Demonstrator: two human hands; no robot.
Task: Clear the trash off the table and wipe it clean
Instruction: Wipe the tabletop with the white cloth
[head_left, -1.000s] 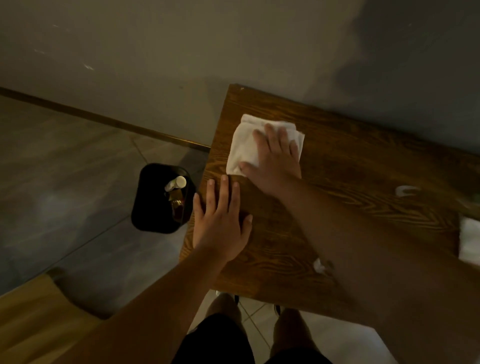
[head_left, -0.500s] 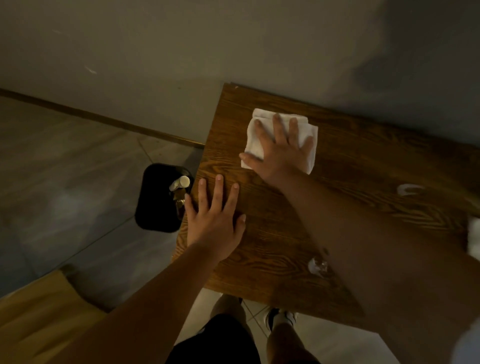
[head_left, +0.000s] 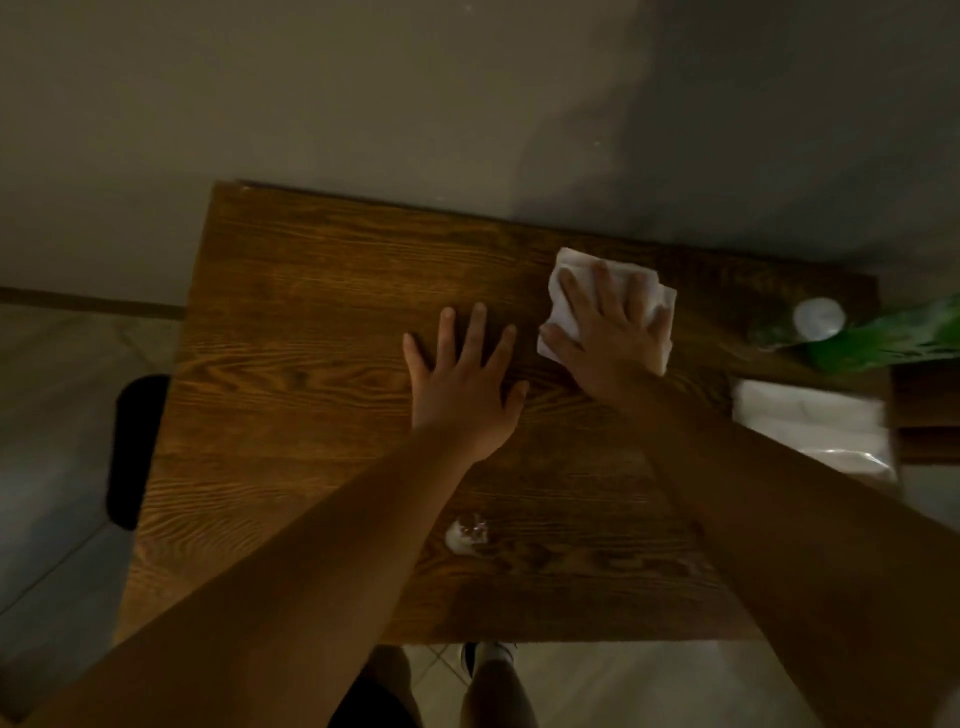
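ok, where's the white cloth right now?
The white cloth lies flat on the table, toward its far edge near the wall, pressed under the right hand, with the left hand flat on the wood beside it.

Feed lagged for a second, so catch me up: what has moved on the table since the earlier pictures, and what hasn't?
The right hand has slid the white cloth from the table's far left corner rightward along the wall side, palm flat on it throughout. The left hand remains flat on the wood, now further from the left edge. The small wet blob near the front edge is unwiped. Nothing was picked up or released.
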